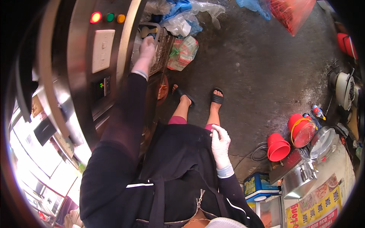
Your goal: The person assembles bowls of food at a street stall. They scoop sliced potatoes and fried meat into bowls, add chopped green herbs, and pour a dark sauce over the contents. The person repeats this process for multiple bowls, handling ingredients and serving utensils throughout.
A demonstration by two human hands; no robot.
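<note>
My left hand (146, 52), in a thin pale glove, reaches forward along the steel cabinet to a brown plastic basket (162, 53) with a grey rim. It is blurred at the basket's near-left side, and its fingertips are hard to make out. A dark blue item (152, 35) shows by the fingers; whether they grip it cannot be told. My right hand (220, 146), in a whitish glove, hangs beside my thigh over the black apron (176, 152). Its fingers are loosely bent and apart, with nothing seen in them.
A steel cabinet (81, 57) with lights and a switch plate (103, 51) runs along my left. Plastic bags (182, 21) and a tied bag (184, 53) lie around the basket. On the right stand red buckets (278, 147), a blue box (261, 187) and a steel container (299, 178).
</note>
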